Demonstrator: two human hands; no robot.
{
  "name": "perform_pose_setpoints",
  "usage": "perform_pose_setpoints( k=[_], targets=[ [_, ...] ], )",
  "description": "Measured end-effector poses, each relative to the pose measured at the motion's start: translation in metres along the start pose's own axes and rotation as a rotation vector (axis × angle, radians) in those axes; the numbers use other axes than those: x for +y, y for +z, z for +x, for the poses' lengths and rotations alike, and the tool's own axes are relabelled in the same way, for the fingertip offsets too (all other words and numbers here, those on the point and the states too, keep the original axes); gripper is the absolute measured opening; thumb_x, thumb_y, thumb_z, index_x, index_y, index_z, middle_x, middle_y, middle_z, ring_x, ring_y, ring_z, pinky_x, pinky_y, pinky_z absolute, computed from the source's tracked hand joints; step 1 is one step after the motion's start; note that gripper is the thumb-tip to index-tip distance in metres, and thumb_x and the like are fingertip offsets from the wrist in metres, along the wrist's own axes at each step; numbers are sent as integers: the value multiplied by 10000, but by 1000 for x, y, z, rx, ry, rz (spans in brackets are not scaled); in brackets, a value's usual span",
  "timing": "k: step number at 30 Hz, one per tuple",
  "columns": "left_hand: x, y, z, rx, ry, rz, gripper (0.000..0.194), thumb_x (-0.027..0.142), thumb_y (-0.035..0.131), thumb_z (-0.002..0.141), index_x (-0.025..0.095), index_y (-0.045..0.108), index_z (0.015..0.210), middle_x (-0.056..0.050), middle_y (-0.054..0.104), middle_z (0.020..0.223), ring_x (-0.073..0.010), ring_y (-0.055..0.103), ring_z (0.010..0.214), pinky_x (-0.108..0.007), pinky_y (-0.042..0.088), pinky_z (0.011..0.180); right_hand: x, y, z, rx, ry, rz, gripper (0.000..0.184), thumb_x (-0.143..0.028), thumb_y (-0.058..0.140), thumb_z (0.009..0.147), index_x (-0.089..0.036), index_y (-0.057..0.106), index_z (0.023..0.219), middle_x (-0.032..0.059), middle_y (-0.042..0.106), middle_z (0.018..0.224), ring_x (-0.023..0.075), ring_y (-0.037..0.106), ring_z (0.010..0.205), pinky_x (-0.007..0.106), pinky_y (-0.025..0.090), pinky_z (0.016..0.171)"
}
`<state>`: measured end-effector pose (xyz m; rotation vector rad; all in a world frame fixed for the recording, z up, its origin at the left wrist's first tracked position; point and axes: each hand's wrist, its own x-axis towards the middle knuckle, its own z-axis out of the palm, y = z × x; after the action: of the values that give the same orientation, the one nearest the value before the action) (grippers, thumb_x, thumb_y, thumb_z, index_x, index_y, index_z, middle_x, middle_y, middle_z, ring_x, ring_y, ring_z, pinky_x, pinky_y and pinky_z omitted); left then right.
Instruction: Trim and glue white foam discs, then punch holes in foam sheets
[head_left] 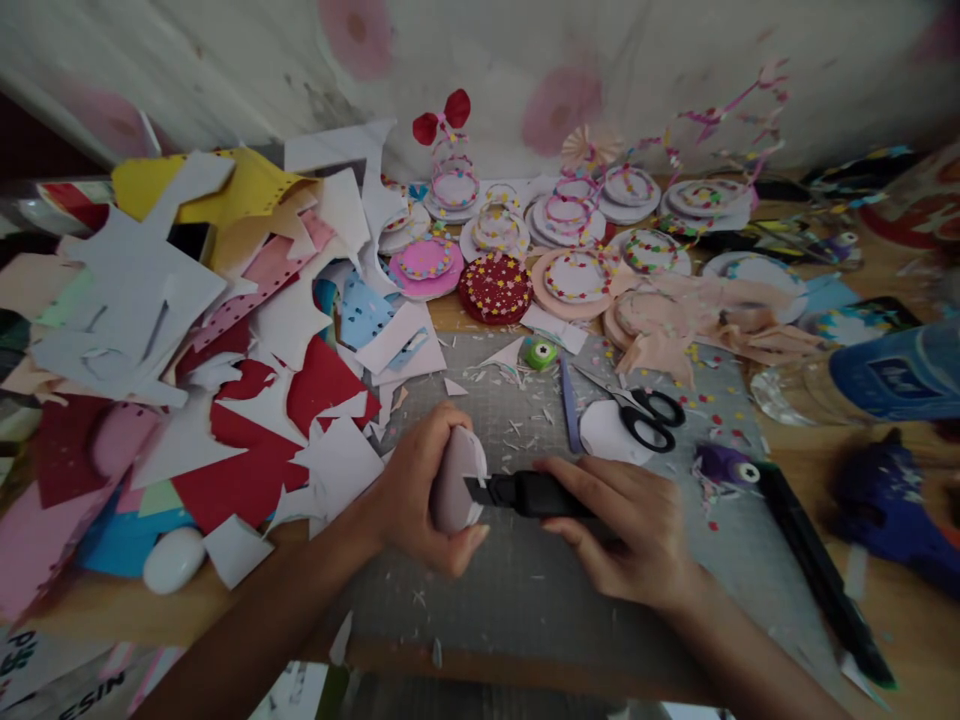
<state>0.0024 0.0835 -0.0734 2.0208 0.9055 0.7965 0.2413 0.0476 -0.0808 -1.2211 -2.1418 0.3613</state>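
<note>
White disc [456, 480] stands on edge in the left hand [420, 490], over the middle of the grey cutting mat [517, 605]. Open mat surface, flecked with shreds, runs from below the hands to the mat's near edge. A heap of paper scraps [240, 470] covers the mat's left edge, and a row of decorated discs [495, 288] crowds its far edge. Off its right edge lies a blue-labelled bottle [900, 375]. Over the mat, the left hand grasps the disc, fingers above and thumb below; the right hand [622, 525] is wrapped round a black cutter [547, 495], its blade at the disc's right rim. Black-handled scissors [652, 420] and a small green punch [540, 352] rest on the mat's far half.
</note>
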Motion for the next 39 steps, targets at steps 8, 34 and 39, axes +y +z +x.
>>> perform_pose_setpoints(
  k=[8,34,39],
  targets=[
    [0,-1,-1,45,-35,66,557,364,620,594,207,396,1079,-40,450,916,-219,482,779,-365,412,669,6,3,0,116,106,39,269,-294,578,890,-167,631,1121,96,747,919,202,721,746,262,556,600],
    [0,2,-6,138,20,395,245,91,474,735,239,285,683,44,332,579,-132,352,475,-275,237,471,-14,6,4,-47,-38,-16,304,-326,527,922,-132,599,1145,65,691,793,166,662,660,259,490,583],
    [1,1,-2,145,53,417,200,118,455,783,235,327,684,36,363,565,-134,366,464,-277,255,460,-14,6,3,-3,8,-52,301,-341,534,921,-142,612,1133,54,692,778,157,658,637,247,467,545]
  ],
)
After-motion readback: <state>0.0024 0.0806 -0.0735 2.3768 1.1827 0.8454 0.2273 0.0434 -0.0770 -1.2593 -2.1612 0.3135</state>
